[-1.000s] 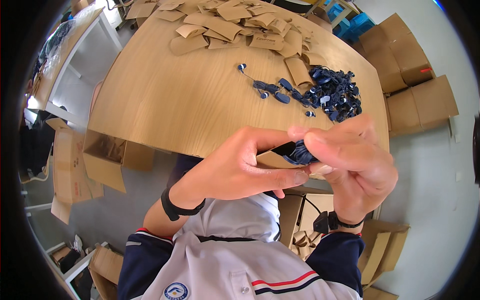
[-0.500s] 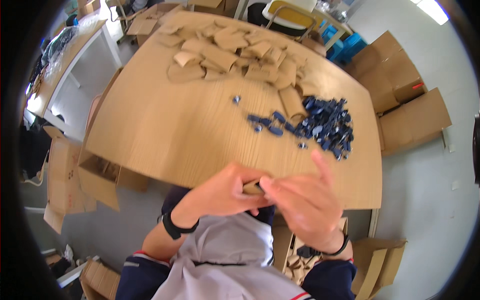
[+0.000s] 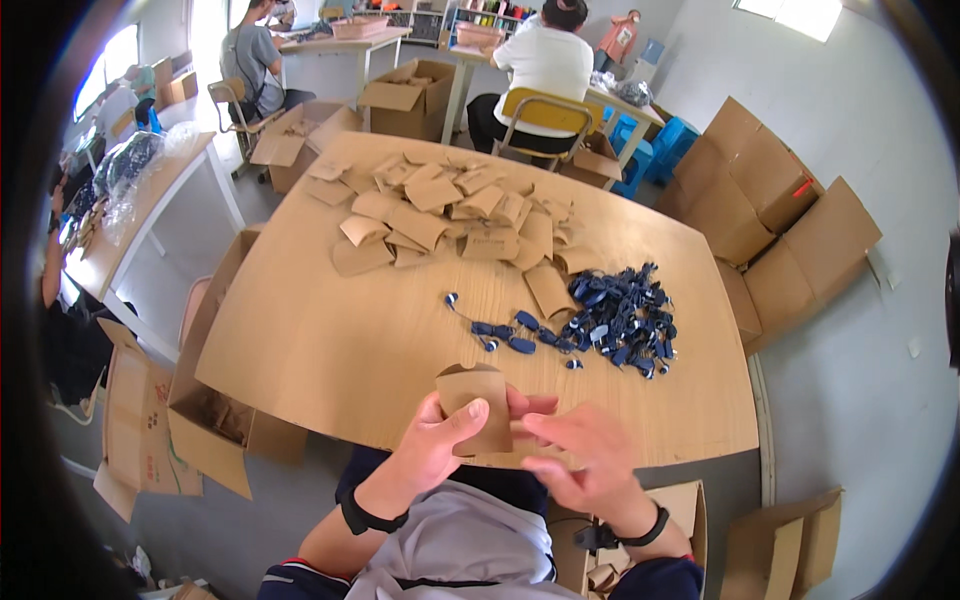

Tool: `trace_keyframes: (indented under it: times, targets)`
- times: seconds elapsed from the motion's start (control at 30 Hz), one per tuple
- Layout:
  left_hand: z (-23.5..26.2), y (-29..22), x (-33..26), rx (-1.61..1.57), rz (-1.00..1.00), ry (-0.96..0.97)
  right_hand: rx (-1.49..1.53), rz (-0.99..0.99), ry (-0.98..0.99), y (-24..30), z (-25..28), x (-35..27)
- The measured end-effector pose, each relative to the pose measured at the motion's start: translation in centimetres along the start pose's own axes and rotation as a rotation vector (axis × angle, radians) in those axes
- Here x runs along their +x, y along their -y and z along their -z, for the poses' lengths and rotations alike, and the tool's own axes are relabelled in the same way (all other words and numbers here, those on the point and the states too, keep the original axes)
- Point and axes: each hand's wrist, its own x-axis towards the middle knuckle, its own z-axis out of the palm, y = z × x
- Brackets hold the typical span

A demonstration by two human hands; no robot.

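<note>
A small flat brown cardboard box [image 3: 488, 390] is gripped in my left hand [image 3: 432, 440], thumb across its front and fingers behind. It stands upright over the table's near edge. My right hand [image 3: 592, 462] is just right of the box, fingers apart and holding nothing, slightly blurred. Beyond the hands, to the right, lies a heap of dark blue corded pieces [image 3: 622, 318] with silvery ends, which look like earphones; several stray ones trail leftward. Behind them spreads a pile of similar brown boxes [image 3: 425, 195].
The wooden table [image 3: 310, 320] fills the middle. Open cartons stand on the left [image 3: 210, 440], on the right [image 3: 775, 550] and partly under my right forearm. Large cartons [image 3: 750, 180] lean by the right wall. A seated person [image 3: 545, 70] is at a table beyond.
The view has tilted up, showing more of the room. My hands, formerly together at the box's end, are apart; the box now stands upright in my left hand.
</note>
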Motion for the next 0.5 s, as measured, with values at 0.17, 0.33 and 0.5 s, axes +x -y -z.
trace_keyframes:
  times: [0.17, 0.33, 0.5]
  targets:
    - [-2.6, -0.7, 1.3, -0.153, 0.110, 0.095, -0.087, 0.001, -0.032, 0.2, -1.8, -0.9]
    - [-4.8, -2.5, 0.4, 0.341, -0.035, 0.125, 0.138, -0.076, -0.313, 0.6, -2.8, -2.2]
    - [-6.2, -1.9, -2.3, 1.311, -0.499, -0.164, 0.561, -0.228, -0.484, 3.1, -3.3, -1.8]
